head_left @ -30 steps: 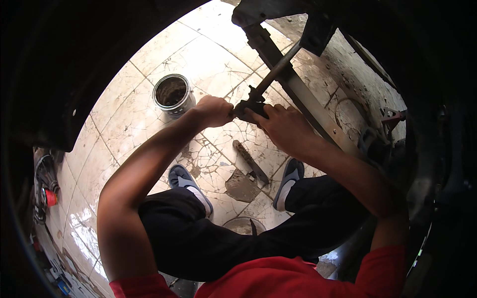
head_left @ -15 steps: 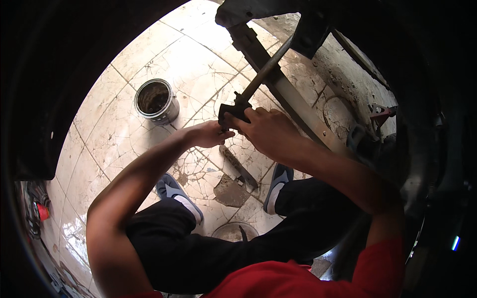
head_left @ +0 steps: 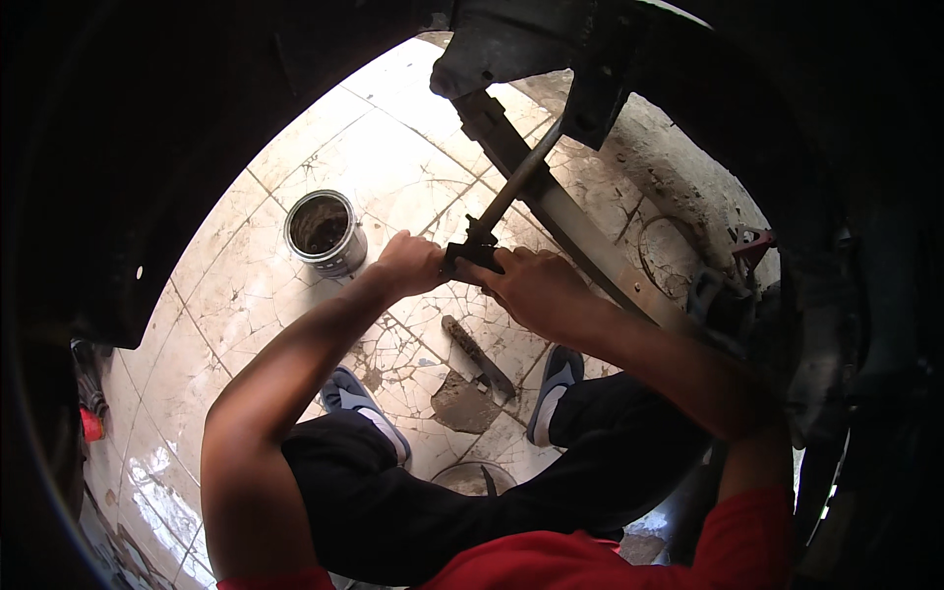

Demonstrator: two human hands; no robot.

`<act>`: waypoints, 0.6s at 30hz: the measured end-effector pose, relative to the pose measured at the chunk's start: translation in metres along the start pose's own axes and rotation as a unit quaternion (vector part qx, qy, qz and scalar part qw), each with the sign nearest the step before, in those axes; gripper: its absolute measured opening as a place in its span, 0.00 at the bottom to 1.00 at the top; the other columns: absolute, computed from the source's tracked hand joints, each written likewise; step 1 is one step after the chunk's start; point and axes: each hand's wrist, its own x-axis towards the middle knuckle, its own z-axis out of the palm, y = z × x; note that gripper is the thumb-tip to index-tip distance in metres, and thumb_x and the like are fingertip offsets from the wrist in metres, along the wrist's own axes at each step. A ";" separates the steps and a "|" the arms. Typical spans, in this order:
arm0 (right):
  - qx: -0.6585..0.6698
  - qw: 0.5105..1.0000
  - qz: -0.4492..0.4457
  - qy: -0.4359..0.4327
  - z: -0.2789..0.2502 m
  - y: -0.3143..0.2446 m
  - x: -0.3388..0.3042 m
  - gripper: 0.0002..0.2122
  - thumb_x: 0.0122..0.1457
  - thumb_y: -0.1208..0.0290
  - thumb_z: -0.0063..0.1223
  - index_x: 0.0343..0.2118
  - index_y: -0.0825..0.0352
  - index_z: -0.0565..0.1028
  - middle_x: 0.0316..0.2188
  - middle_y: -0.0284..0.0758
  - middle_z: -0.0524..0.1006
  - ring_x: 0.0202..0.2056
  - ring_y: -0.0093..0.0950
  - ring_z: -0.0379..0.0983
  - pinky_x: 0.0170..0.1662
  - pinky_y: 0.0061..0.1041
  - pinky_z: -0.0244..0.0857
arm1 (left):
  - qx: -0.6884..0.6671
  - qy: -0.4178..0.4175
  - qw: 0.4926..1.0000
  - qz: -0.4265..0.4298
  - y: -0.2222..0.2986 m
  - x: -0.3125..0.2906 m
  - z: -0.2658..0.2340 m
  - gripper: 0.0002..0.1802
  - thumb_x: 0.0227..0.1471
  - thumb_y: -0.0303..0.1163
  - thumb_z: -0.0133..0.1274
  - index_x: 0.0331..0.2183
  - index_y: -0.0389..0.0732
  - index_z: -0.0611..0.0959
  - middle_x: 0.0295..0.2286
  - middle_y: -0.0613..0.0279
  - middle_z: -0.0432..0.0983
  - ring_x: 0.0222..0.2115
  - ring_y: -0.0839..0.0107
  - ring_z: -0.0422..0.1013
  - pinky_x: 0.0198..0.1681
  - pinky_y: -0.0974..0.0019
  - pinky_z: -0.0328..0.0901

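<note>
Black bracket (head_left: pixel 474 256) at the rod's (head_left: pixel 513 192) lower end is gripped by both hands, left (head_left: pixel 411 264) and right (head_left: pixel 531 285), closed around it; a tin (head_left: pixel 323 232) stands nearby on the floor (head_left: pixel 393 167).

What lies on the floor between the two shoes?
In the head view, a long flat metal tool lies on the cracked tiles between the left shoe and the right shoe, beside a dark stain.

Two hands (head_left: pixel 411 264) (head_left: pixel 531 287), one metal can (head_left: pixel 323 231), two shoes (head_left: pixel 364 405) (head_left: pixel 557 385), one flat tool (head_left: pixel 478 356) on the floor.
</note>
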 end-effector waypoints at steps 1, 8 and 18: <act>0.004 1.000 0.005 -0.003 0.000 0.001 0.001 0.25 0.61 0.75 0.47 0.62 0.51 0.64 0.36 0.39 0.74 0.35 0.35 0.77 0.37 0.33 0.74 | 0.031 0.011 0.999 0.016 -0.003 0.000 -0.002 0.17 0.55 0.52 0.49 0.33 0.50 0.83 0.29 0.61 0.81 0.36 0.60 0.77 0.39 0.55 0.65; -0.027 0.999 0.016 -0.037 -0.004 -0.011 0.006 0.25 0.60 0.74 0.48 0.61 0.58 0.66 0.39 0.40 0.75 0.39 0.33 0.77 0.40 0.31 0.73 | 0.040 0.075 0.995 0.043 -0.015 -0.005 0.012 0.13 0.53 0.50 0.52 0.30 0.53 0.82 0.26 0.63 0.80 0.33 0.61 0.77 0.38 0.57 0.64; 0.011 0.999 0.019 -0.030 -0.006 -0.012 0.003 0.26 0.60 0.77 0.46 0.63 0.61 0.62 0.38 0.43 0.74 0.41 0.37 0.77 0.40 0.33 0.74 | -0.025 0.003 1.000 -0.003 -0.004 -0.008 0.000 0.16 0.58 0.49 0.45 0.37 0.50 0.81 0.28 0.58 0.81 0.33 0.56 0.78 0.34 0.53 0.70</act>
